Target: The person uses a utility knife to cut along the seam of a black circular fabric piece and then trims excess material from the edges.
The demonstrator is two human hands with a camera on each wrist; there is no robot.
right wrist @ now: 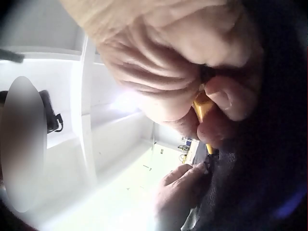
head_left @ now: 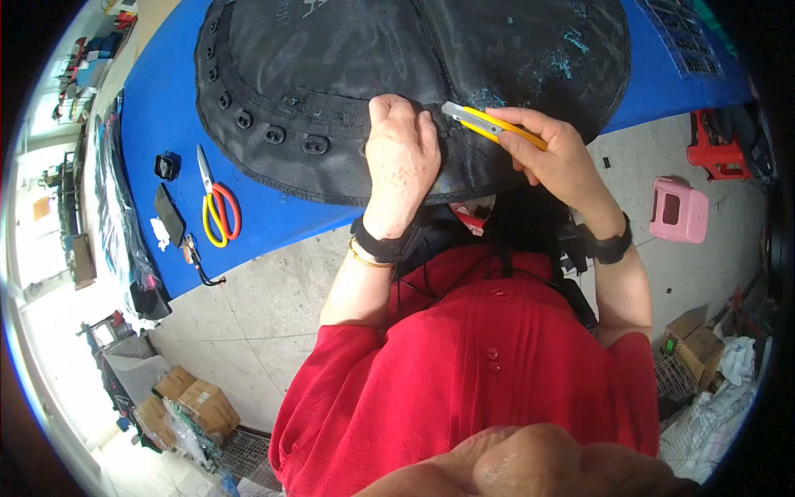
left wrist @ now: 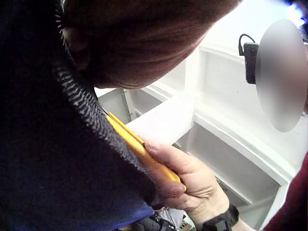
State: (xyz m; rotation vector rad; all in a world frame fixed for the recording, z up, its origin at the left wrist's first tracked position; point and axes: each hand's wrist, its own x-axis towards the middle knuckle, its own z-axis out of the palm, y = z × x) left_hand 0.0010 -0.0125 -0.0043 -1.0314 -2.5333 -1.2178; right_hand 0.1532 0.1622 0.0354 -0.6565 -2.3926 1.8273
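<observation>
head view: right hand (head_left: 563, 161) grips a yellow cutter (head_left: 482, 123) near the left hand (head_left: 399, 159), which pinches black fabric (head_left: 356, 62).

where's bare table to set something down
Bare blue table shows left of the black fabric, beyond the scissors, and between the fabric's right edge and the clear packs. It's crowded around the scissors: small black item, flat black piece, white scrap.
</observation>
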